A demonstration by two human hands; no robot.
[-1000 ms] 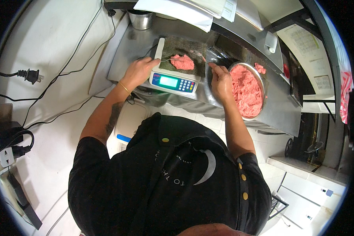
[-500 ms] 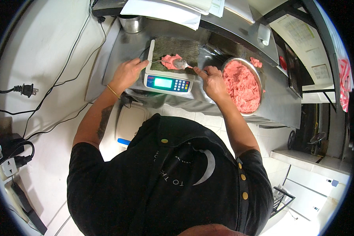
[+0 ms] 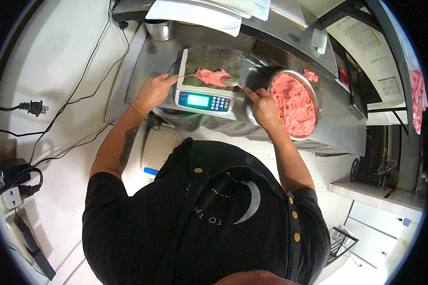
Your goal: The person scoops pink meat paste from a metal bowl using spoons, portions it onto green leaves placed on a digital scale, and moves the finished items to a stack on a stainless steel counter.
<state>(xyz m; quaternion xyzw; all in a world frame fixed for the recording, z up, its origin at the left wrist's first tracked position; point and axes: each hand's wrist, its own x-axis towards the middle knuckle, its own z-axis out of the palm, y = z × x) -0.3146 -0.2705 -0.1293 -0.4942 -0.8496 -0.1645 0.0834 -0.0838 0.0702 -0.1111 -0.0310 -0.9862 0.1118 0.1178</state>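
Note:
A dark green sheet of seaweed (image 3: 214, 56) lies on a digital scale (image 3: 180, 85) with a lit display. Pink ground meat paste (image 3: 209, 77) forms a strip across the sheet. My right hand (image 3: 265, 108) is closed round the handle of a spoon (image 3: 230, 81), whose bowl touches the strip's right end. From the left, my left hand (image 3: 154, 91) pinches the thin handle of a metal utensil (image 3: 189, 75); its tip reaches the paste's left end, and its kind cannot be made out. Right of the scale stands a steel bowl (image 3: 314, 92) full of pink meat paste (image 3: 292, 104).
A steel pot (image 3: 159, 31) stands at the table's back left, near papers (image 3: 195, 16) on a shelf. Some paste (image 3: 310, 75) lies beyond the bowl. Cables and a loose plug (image 3: 33, 108) hang along the left wall. A lidded bin (image 3: 160, 147) is below the table edge.
My right hand and the spoon have moved a little to the right. The paste now stretches farther right across the seaweed. My left hand has hardly moved.

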